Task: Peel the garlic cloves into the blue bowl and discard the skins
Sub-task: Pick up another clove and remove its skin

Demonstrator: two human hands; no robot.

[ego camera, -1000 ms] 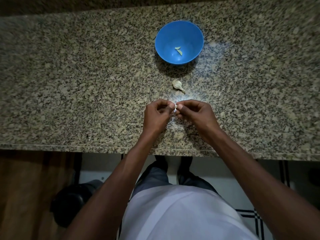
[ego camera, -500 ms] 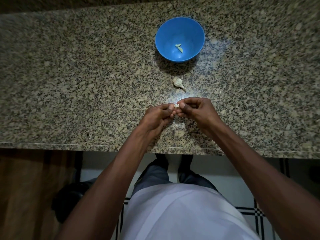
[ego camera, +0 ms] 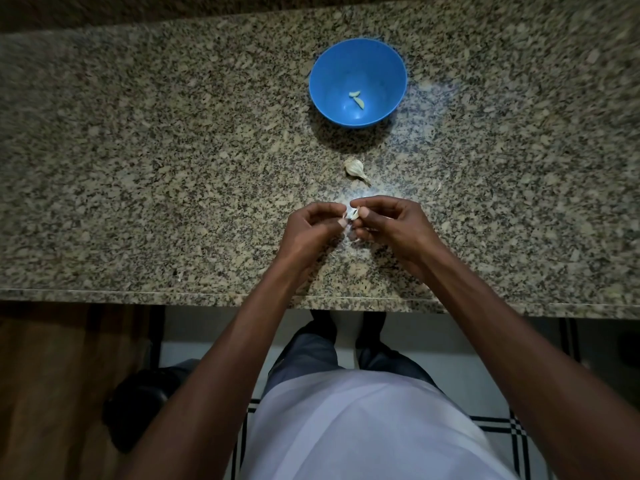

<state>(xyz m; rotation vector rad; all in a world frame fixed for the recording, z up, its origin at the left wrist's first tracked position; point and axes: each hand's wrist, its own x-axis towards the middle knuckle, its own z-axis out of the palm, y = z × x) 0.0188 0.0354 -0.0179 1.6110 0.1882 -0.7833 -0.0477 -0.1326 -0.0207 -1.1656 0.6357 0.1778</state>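
A blue bowl [ego camera: 357,69] stands on the granite counter, with two peeled cloves [ego camera: 357,99] lying at its bottom. Between the bowl and my hands lies a part of a garlic bulb [ego camera: 354,167] in its pale skin. My left hand [ego camera: 311,230] and my right hand [ego camera: 391,225] meet fingertip to fingertip just above the counter, both pinching a small garlic clove [ego camera: 354,214] with white skin. A loose strip of skin hangs from it at my left fingertips. Most of the clove is hidden by my fingers.
The speckled granite counter [ego camera: 156,168] runs across the whole view, its front edge [ego camera: 138,294] just below my wrists. A small skin scrap [ego camera: 438,187] lies to the right of the bulb. Below the edge I see tiled floor and a dark round object [ego camera: 138,407].
My hands have turned slightly on the clove, and a bit of white skin now shows between the fingertips. The bowl and the bulb piece have not moved.
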